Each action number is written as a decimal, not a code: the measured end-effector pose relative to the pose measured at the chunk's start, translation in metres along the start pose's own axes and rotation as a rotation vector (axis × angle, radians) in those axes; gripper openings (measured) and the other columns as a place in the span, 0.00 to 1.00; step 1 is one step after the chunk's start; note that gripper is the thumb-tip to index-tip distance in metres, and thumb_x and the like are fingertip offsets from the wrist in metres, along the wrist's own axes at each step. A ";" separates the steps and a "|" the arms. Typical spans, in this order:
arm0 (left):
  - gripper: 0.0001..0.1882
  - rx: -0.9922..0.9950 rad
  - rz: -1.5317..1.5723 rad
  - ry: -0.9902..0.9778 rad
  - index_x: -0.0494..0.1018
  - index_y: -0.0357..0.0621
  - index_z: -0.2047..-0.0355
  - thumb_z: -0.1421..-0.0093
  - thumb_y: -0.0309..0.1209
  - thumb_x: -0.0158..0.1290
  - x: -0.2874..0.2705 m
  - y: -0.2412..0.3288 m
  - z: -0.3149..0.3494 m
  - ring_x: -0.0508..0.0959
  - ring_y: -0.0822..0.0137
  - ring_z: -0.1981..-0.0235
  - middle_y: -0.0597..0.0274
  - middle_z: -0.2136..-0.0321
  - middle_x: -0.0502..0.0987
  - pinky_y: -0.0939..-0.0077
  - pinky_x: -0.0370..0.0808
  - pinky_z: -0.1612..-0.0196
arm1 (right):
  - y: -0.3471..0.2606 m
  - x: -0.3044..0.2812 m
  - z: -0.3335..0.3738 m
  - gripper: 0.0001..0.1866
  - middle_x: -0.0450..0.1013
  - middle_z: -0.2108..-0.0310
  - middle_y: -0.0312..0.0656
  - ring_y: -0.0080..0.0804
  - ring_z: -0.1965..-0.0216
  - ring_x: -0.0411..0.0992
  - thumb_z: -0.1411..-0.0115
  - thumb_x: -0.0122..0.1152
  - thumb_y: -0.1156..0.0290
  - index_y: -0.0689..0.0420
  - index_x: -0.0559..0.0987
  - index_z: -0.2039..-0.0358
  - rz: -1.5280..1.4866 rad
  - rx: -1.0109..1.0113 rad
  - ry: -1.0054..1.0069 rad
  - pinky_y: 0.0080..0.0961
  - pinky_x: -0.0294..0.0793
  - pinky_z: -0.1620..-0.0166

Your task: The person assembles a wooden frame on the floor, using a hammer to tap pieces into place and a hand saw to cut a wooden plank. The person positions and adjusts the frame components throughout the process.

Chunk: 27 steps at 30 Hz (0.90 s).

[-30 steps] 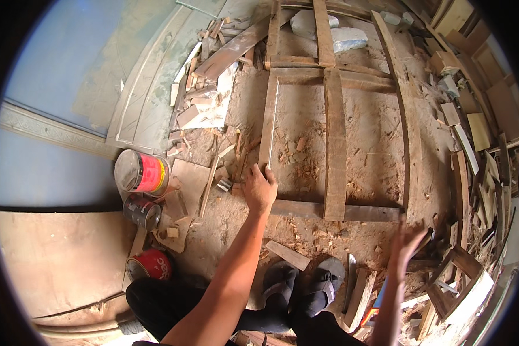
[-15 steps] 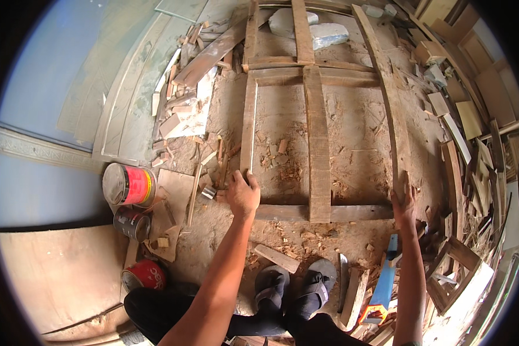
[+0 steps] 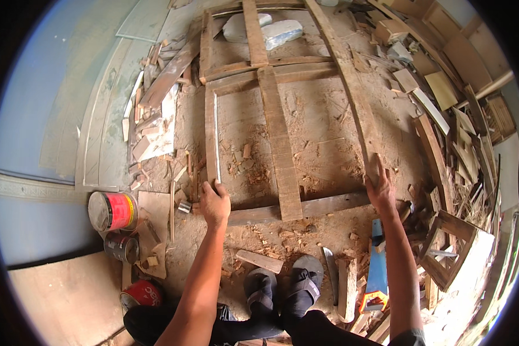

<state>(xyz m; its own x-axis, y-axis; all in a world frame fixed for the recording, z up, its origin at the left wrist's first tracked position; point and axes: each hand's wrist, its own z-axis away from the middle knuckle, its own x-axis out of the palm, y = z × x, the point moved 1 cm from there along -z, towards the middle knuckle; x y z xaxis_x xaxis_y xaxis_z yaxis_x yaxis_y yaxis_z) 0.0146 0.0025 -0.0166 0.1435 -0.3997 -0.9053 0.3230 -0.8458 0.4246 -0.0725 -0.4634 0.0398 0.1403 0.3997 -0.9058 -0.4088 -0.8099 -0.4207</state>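
Note:
A large wooden frame [image 3: 281,147] of old brown boards lies in front of me, with a middle plank, long side rails and crosspieces. My left hand [image 3: 215,205] is closed round its near left corner, at the end of a rail with a pale inner edge. On the near right corner, my right hand [image 3: 380,190] grips the end of the long right rail, fingers along the wood. A blue handsaw [image 3: 378,274] with an orange handle lies under my right forearm. The undersides of both grips are hidden.
Paint cans [image 3: 114,211] stand on the left beside a leaning board [image 3: 57,300]. Offcuts [image 3: 155,130] and a scrap pile [image 3: 467,144] flank the frame. Pale stone blocks [image 3: 282,34] sit at the far end. Near my sandals [image 3: 305,279] lie a wood piece [image 3: 259,260] and a curved blade [image 3: 330,274].
My view has turned, so the frame and both hands appear farther left and slightly tilted. Both hands keep hold of the same corners.

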 end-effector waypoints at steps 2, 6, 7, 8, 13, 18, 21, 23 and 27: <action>0.21 0.007 -0.007 0.012 0.68 0.34 0.56 0.28 0.44 0.41 -0.002 0.000 0.000 0.77 0.35 0.59 0.36 0.59 0.75 0.43 0.74 0.56 | 0.002 0.002 -0.001 0.41 0.68 0.44 0.58 0.62 0.44 0.71 0.40 0.63 0.59 0.39 0.58 0.28 0.025 0.012 -0.002 0.51 0.74 0.44; 0.22 -0.002 0.023 -0.048 0.67 0.33 0.54 0.28 0.45 0.40 -0.006 0.003 0.000 0.77 0.34 0.56 0.34 0.57 0.75 0.43 0.73 0.54 | 0.006 0.005 -0.001 0.42 0.68 0.45 0.57 0.64 0.47 0.72 0.41 0.65 0.62 0.40 0.58 0.28 -0.026 -0.057 0.048 0.50 0.75 0.46; 0.23 0.006 0.025 -0.046 0.67 0.33 0.54 0.28 0.45 0.40 -0.006 0.004 -0.001 0.77 0.34 0.56 0.34 0.57 0.75 0.43 0.73 0.54 | 0.006 0.004 -0.001 0.42 0.68 0.45 0.57 0.64 0.47 0.72 0.41 0.65 0.62 0.40 0.58 0.28 -0.028 -0.056 0.049 0.50 0.75 0.46; 0.23 0.014 0.028 -0.044 0.67 0.33 0.54 0.28 0.45 0.40 -0.006 0.006 -0.002 0.77 0.34 0.56 0.34 0.57 0.75 0.43 0.73 0.54 | 0.006 0.003 -0.001 0.42 0.68 0.45 0.57 0.64 0.47 0.72 0.41 0.65 0.61 0.40 0.58 0.28 -0.029 -0.057 0.050 0.51 0.76 0.47; 0.23 0.030 -0.050 0.007 0.67 0.33 0.53 0.28 0.46 0.40 -0.004 0.000 -0.003 0.77 0.35 0.56 0.33 0.56 0.75 0.43 0.74 0.54 | 0.005 0.005 -0.002 0.42 0.69 0.47 0.57 0.64 0.48 0.72 0.42 0.65 0.62 0.39 0.58 0.29 -0.037 -0.026 0.023 0.51 0.76 0.48; 0.23 -0.009 -0.017 -0.071 0.66 0.33 0.54 0.28 0.45 0.40 -0.007 0.006 -0.002 0.77 0.34 0.56 0.33 0.56 0.74 0.43 0.74 0.55 | 0.011 0.007 -0.003 0.41 0.69 0.46 0.56 0.63 0.48 0.73 0.41 0.64 0.61 0.38 0.58 0.29 -0.046 -0.083 0.058 0.50 0.77 0.48; 0.22 0.001 0.000 -0.053 0.66 0.33 0.55 0.28 0.45 0.40 -0.008 0.005 -0.002 0.77 0.34 0.57 0.34 0.56 0.74 0.43 0.74 0.55 | 0.009 0.006 -0.003 0.40 0.69 0.46 0.55 0.62 0.48 0.73 0.40 0.64 0.60 0.38 0.59 0.29 -0.038 -0.056 0.039 0.50 0.77 0.48; 0.22 0.013 0.003 -0.035 0.66 0.34 0.56 0.28 0.45 0.41 -0.006 0.005 -0.001 0.77 0.34 0.57 0.34 0.57 0.74 0.43 0.74 0.56 | 0.007 0.006 -0.003 0.39 0.68 0.45 0.55 0.61 0.47 0.73 0.40 0.64 0.60 0.39 0.59 0.29 -0.045 -0.028 0.039 0.51 0.77 0.48; 0.20 0.041 -0.027 0.012 0.66 0.34 0.57 0.28 0.44 0.42 -0.006 0.005 -0.001 0.77 0.35 0.59 0.35 0.59 0.75 0.43 0.74 0.57 | 0.003 0.004 -0.002 0.38 0.68 0.45 0.55 0.62 0.47 0.72 0.39 0.63 0.58 0.39 0.60 0.30 -0.019 -0.026 0.036 0.51 0.77 0.48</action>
<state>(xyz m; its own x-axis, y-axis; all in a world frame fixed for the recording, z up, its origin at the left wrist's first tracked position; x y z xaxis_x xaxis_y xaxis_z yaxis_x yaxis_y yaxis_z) 0.0161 0.0010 -0.0095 0.1466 -0.3723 -0.9165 0.2880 -0.8703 0.3996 -0.0709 -0.4654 0.0347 0.1800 0.3998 -0.8988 -0.3822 -0.8135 -0.4384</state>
